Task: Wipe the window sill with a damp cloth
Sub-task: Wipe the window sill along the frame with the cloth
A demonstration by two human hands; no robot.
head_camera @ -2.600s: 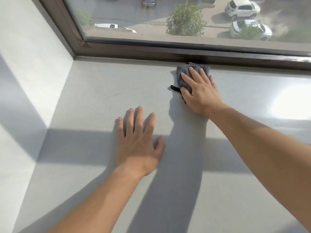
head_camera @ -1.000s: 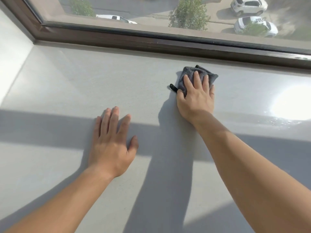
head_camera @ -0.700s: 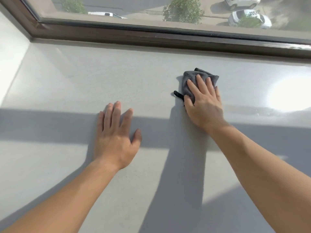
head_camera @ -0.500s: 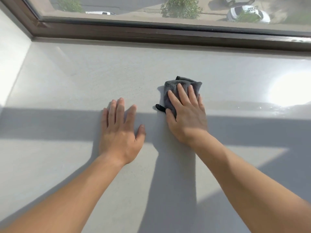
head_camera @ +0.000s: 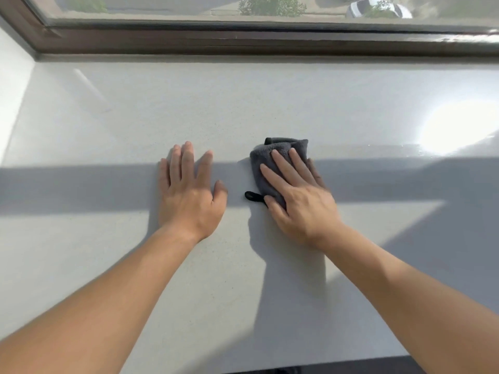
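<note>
Pulling the cloth (head_camera: 272,168) back from the frame (head_camera: 243,44) to mid-sill (head_camera: 135,109), we press it under the flat, open right hand (head_camera: 299,201); the left hand (head_camera: 189,193) rests open just beside. The far strip looks covered.

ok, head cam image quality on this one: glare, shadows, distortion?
Head view: blown-out sun glare on the glossy light-grey window sill at far right; a hard shadow band crosses both hands; the right hand, flat on the folded dark-grey cloth, and the left hand are sharp; the dark-brown window frame bows from wide-angle distortion; the street outside is soft.
</note>
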